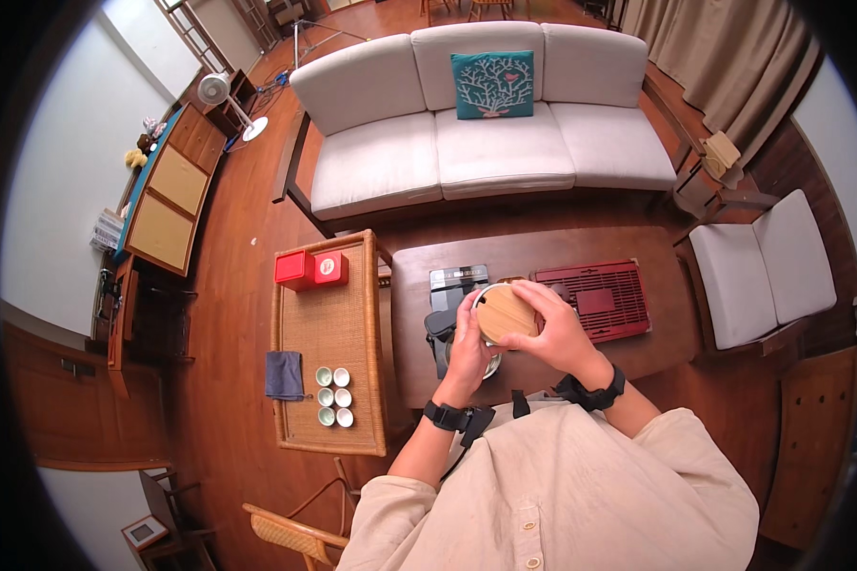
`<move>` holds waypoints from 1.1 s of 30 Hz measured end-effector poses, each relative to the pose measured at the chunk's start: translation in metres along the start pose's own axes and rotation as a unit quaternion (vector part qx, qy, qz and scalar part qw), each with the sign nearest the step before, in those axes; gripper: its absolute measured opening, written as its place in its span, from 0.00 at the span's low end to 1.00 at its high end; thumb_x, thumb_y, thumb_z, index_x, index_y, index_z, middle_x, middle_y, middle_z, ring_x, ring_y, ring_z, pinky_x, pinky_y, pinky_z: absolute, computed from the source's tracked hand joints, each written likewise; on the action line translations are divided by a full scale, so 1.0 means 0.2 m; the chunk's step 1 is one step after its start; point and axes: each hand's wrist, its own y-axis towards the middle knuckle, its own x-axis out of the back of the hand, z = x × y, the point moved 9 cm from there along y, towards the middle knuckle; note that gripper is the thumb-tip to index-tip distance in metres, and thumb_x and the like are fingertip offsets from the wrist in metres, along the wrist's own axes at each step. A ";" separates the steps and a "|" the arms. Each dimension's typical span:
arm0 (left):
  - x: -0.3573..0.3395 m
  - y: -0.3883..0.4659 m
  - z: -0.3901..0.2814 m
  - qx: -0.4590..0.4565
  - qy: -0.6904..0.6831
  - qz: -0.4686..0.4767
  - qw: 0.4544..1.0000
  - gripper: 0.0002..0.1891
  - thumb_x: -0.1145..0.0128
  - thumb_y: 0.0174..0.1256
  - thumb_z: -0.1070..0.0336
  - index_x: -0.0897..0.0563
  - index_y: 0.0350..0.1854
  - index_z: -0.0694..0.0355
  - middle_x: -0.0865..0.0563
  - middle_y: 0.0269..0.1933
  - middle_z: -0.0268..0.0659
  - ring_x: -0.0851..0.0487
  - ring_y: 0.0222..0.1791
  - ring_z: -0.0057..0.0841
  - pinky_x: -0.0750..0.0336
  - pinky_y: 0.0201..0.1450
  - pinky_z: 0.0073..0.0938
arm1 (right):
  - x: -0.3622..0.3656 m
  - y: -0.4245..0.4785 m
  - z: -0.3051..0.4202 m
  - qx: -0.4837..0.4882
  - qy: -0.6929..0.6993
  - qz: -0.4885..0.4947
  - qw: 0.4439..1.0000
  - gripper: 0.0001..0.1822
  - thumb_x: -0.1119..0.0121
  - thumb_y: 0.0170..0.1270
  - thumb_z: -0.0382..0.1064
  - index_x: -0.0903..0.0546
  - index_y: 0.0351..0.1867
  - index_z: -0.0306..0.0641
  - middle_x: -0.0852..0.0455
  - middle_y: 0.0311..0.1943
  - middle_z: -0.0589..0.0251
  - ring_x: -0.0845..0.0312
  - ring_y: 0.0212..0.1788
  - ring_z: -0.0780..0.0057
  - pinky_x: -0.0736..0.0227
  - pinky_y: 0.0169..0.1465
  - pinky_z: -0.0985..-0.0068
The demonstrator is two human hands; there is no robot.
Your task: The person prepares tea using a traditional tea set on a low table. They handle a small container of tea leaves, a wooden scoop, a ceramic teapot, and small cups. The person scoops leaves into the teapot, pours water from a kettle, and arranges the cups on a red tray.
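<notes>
Both my hands hold a round container with a light wooden lid (505, 314) and a white rim, above the dark wooden table (543, 243). My left hand (469, 350) grips its left side, while my right hand (558, 327) spans its right side with the thumb along the near edge. The container's body is mostly hidden under the lid and my hands. Beneath my hands stands a black electric tea stove (459, 277), partly covered. To the right lies a dark red slatted tea tray (621, 292), with a small dark round object (561, 291) at its left.
A rattan table (321, 321) on my left bears red boxes (295, 270), a folded grey-blue cloth (283, 375) and several small cups (334, 397). Across the table stands a light sofa (500, 150); a cushioned chair (764, 271) is at the right, a rattan chair (293, 528) near left.
</notes>
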 end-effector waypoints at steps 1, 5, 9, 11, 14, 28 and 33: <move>0.00 0.00 -0.01 -0.009 -0.007 -0.003 1.000 0.25 0.63 0.79 0.46 0.45 0.72 0.48 0.32 0.67 0.37 0.27 0.64 0.32 0.22 0.56 0.40 | -0.01 0.00 0.02 0.014 -0.030 0.009 0.999 0.37 0.26 0.48 0.48 0.23 0.56 0.24 0.22 0.58 0.44 0.25 0.58 0.54 0.30 0.61 0.63; 0.00 0.01 -0.01 -0.022 -0.022 -0.009 0.999 0.24 0.63 0.79 0.47 0.42 0.71 0.49 0.32 0.66 0.34 0.29 0.64 0.27 0.23 0.54 0.34 | -0.03 0.00 0.04 0.030 -0.084 0.016 0.996 0.41 0.24 0.44 0.50 0.24 0.56 0.23 0.24 0.59 0.43 0.29 0.61 0.49 0.34 0.64 0.60; 0.00 0.01 -0.02 -0.017 -0.030 -0.014 0.999 0.24 0.65 0.80 0.46 0.43 0.72 0.49 0.32 0.66 0.34 0.29 0.65 0.27 0.22 0.54 0.34 | -0.02 0.01 0.09 0.063 -0.129 -0.002 0.990 0.40 0.24 0.43 0.50 0.23 0.55 0.24 0.23 0.58 0.42 0.29 0.61 0.48 0.34 0.64 0.59; -0.02 0.00 -0.03 -0.010 -0.043 -0.009 0.999 0.25 0.66 0.80 0.46 0.43 0.72 0.49 0.32 0.67 0.34 0.29 0.65 0.27 0.22 0.54 0.36 | -0.02 0.00 0.07 0.078 -0.149 -0.019 0.986 0.40 0.24 0.43 0.49 0.23 0.56 0.25 0.23 0.59 0.42 0.30 0.62 0.47 0.34 0.65 0.58; -0.03 0.00 -0.05 -0.012 -0.044 -0.011 0.999 0.25 0.67 0.80 0.45 0.43 0.72 0.49 0.32 0.67 0.34 0.29 0.65 0.28 0.21 0.54 0.37 | -0.03 0.00 0.04 0.072 -0.135 -0.019 0.988 0.40 0.25 0.44 0.49 0.24 0.56 0.24 0.24 0.59 0.42 0.31 0.63 0.47 0.35 0.66 0.58; -0.02 0.01 -0.04 -0.032 -0.046 -0.010 0.998 0.25 0.67 0.80 0.45 0.44 0.72 0.50 0.33 0.67 0.35 0.30 0.65 0.28 0.24 0.56 0.34 | -0.08 0.00 0.05 0.074 -0.140 -0.011 0.987 0.39 0.26 0.48 0.49 0.25 0.58 0.24 0.26 0.62 0.41 0.31 0.66 0.48 0.35 0.68 0.61; -0.02 0.01 -0.05 -0.037 -0.043 -0.013 0.998 0.26 0.67 0.79 0.44 0.44 0.72 0.50 0.32 0.67 0.35 0.29 0.64 0.28 0.25 0.58 0.33 | -0.10 -0.01 0.05 0.075 -0.134 -0.016 0.988 0.38 0.26 0.49 0.48 0.25 0.58 0.23 0.27 0.63 0.40 0.32 0.67 0.47 0.36 0.68 0.61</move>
